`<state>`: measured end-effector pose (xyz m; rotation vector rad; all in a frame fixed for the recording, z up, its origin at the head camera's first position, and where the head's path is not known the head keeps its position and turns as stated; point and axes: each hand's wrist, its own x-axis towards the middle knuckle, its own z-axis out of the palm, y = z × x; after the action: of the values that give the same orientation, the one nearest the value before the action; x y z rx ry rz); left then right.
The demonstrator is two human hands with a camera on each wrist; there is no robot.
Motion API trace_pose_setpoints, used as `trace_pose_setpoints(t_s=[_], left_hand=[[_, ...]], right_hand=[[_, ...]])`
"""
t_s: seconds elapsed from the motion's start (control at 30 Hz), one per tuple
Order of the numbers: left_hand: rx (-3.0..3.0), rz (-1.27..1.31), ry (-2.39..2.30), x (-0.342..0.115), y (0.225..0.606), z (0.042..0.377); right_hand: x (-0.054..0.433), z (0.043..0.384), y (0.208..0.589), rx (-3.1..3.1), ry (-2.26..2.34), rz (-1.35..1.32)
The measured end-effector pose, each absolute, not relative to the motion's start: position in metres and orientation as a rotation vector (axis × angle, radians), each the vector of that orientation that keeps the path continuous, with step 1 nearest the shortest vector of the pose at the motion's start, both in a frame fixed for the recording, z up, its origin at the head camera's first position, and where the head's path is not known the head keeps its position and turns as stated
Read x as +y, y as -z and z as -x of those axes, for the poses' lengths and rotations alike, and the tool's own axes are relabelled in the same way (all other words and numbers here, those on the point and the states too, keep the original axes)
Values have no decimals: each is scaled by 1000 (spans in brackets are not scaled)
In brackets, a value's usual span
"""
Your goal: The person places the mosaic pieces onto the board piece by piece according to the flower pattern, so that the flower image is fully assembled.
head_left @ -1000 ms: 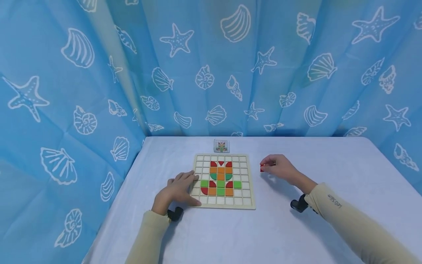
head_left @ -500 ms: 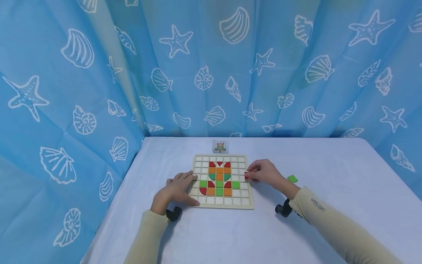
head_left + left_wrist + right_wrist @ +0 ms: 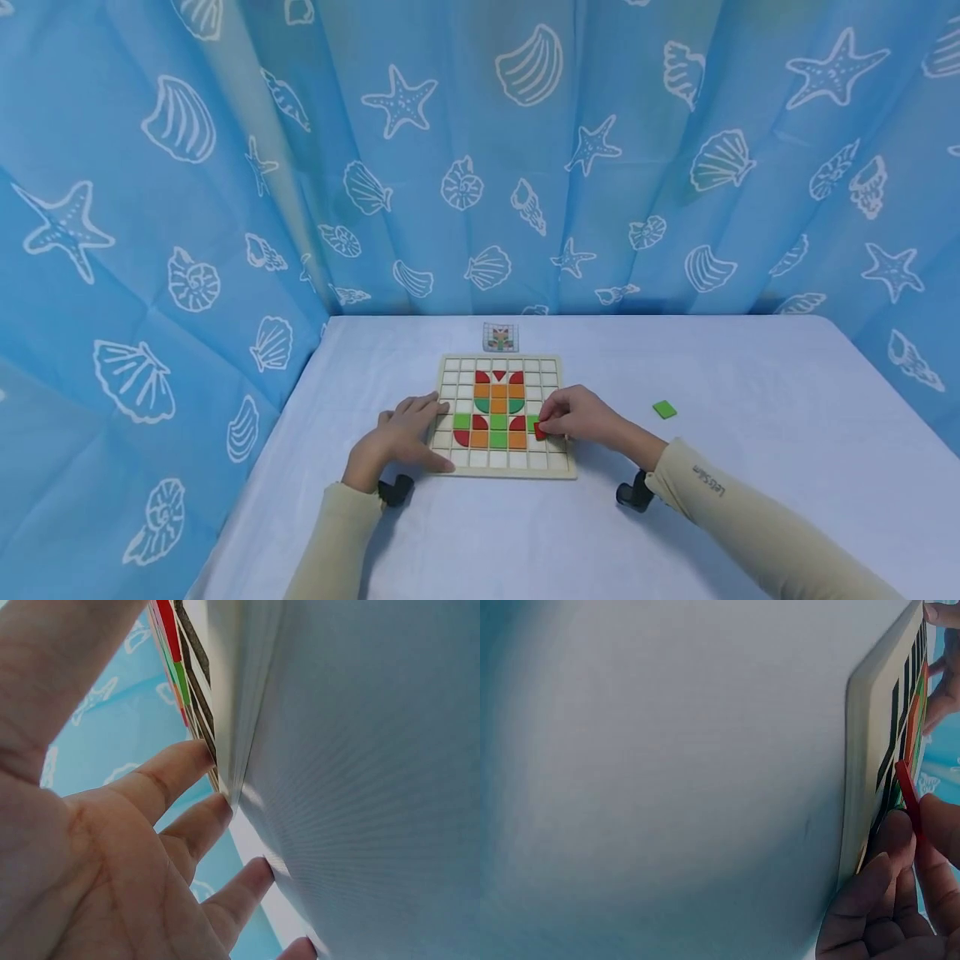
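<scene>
A square grid board [image 3: 457, 471] lies on the table with red, orange and green tiles forming a pattern in its cells. My left hand [image 3: 405, 433] rests along the board's left edge, its fingers spread; in the left wrist view two fingertips touch the rim. With thumb and fingers, my right hand [image 3: 583, 415] pinches a red tile [image 3: 539, 431] over the right part of the board, just below a light green tile [image 3: 532, 422]. In the right wrist view the red tile [image 3: 907, 791] is tilted, one end close to the board. Its exact shape is partly hidden by the fingers.
A loose green tile [image 3: 664, 409] lies on the white tablecloth [image 3: 712, 367] right of the board. Behind the board sits a small pattern card [image 3: 500, 337]. A blue curtain [image 3: 450, 125] with shells and starfish hangs behind the table and along its left side.
My right hand has carried the red tile left and nearer, from beside the board to over it. The loose green tile has come into sight. The left hand stays on the board's edge.
</scene>
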<state>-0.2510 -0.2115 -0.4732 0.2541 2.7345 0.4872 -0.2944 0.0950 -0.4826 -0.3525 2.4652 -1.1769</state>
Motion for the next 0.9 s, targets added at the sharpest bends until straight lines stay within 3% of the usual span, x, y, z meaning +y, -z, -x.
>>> trace_pose_setpoints(t_s=[0.6,0.9], left_hand=[[2749,-248,-464,-213,474,251],[2725,-239,-466,-210,471,252]], right_hand=[[85,290,479,2505,908,593],[84,290,482,2546,888,554]])
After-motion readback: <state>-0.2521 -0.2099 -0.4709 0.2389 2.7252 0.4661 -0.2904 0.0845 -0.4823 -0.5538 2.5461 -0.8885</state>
